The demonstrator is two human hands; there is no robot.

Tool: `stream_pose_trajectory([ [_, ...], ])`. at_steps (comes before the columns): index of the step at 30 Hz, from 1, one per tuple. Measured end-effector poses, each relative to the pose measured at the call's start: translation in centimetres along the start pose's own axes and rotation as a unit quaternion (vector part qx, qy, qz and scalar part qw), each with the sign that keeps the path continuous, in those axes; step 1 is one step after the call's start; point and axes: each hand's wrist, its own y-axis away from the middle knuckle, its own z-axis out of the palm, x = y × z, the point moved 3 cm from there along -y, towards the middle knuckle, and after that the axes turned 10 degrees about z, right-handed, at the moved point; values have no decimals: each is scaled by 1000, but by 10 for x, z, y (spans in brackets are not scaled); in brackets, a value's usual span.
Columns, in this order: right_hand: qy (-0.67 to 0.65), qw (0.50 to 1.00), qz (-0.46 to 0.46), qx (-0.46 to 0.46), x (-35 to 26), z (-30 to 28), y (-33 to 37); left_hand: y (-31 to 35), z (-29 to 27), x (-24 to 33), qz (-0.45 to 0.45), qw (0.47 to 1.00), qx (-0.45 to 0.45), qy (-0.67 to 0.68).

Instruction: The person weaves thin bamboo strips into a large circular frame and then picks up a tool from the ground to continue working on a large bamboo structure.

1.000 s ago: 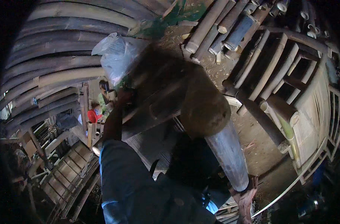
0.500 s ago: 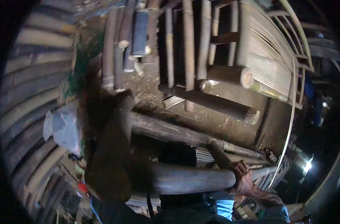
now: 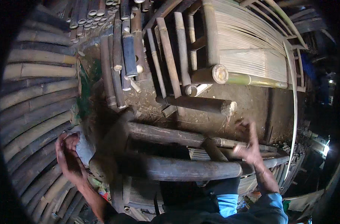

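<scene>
Here, your left hand [image 3: 71, 158] and right hand [image 3: 251, 147] spread wide near a bamboo pole [image 3: 196, 170], dirt floor [image 3: 248, 100] beyond, stacked culms [image 3: 42, 71] leftward.

The right sleeve [image 3: 269, 209] is dull blue cloth.

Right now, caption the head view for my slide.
Bare, open left hand and right hand near thick grey bamboo pole.
</scene>
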Motion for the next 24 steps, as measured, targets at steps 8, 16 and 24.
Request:
stream_pose_trajectory([
  [8, -243, 954, 151, -94, 8, -30, -99, 33, 112, 45, 115, 867, -295, -385],
  [16, -17, 996, -10, -89, -28, 67, -90, 34, 121, 64, 88, 861, -273, -419],
  [24, 35, 893, -447, 31, -76, 145, -96, 36, 125, 64, 87, 870, -259, -411],
])
